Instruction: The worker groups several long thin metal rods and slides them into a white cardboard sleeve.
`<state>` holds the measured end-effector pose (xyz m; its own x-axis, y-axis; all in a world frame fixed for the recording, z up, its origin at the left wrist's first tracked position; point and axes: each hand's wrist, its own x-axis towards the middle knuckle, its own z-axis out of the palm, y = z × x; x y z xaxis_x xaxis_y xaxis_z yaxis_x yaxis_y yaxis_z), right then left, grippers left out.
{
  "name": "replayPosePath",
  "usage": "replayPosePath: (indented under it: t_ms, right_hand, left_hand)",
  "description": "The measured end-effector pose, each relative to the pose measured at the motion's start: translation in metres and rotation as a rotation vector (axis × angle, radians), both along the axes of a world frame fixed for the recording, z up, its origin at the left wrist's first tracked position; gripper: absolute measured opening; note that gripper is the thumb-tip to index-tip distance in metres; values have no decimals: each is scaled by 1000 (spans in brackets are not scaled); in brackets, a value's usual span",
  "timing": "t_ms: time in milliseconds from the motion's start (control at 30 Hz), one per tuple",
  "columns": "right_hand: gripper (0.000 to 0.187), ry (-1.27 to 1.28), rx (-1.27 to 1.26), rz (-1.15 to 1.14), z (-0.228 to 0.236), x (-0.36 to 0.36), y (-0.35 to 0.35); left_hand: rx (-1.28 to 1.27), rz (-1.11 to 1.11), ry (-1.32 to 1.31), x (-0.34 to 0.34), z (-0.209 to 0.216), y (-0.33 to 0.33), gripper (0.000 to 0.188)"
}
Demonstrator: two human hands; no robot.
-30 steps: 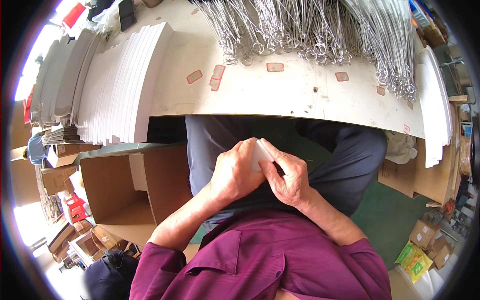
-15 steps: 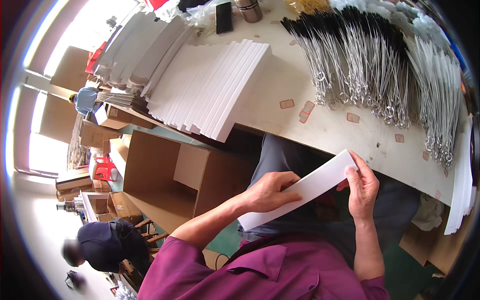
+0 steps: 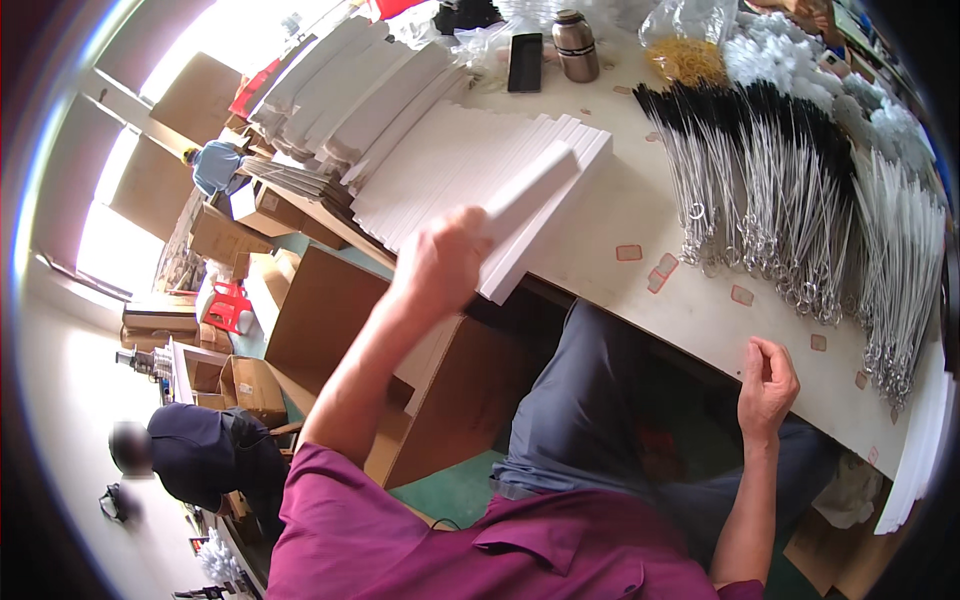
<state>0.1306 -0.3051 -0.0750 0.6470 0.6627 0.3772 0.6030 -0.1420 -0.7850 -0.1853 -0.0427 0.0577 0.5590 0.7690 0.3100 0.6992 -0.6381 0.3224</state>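
Note:
My left hand [image 3: 445, 260] is closed round one end of a slim white box [image 3: 530, 190], held tilted at the front of a long row of white boxes [image 3: 425, 165] standing side by side on the table. The box looks slightly smeared by motion. My right hand [image 3: 768, 390] is at the table's front edge, with nothing in it and its fingers loosely bent, thumb apart. Beyond that hand lie bundles of thin wire-handled brushes [image 3: 760, 190] with black bristles and ring ends, and paler brushes [image 3: 900, 270] beside them.
An open cardboard box [image 3: 450, 390] stands left of my legs. At the table's back are a dark phone-like slab [image 3: 525, 62], a steel flask [image 3: 575, 45] and a bag of yellow bands [image 3: 690, 50]. White strips [image 3: 915, 450] overhang the right edge. Another person [image 3: 215, 455] is at lower left.
My left hand has carried the white box from over my lap up and left to the row. My right hand has let go of it. The view has shifted somewhat.

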Motion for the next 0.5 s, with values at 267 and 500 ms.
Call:
replayPosePath:
  t_ms: [267, 500]
  right_hand:
    - [8, -92, 49, 46, -7, -1, 1]
    - [2, -178, 34, -8, -13, -3, 4]
  left_hand:
    - [158, 375, 255, -91, -4, 177, 27]
    - [78, 492, 340, -117, -19, 256, 34]
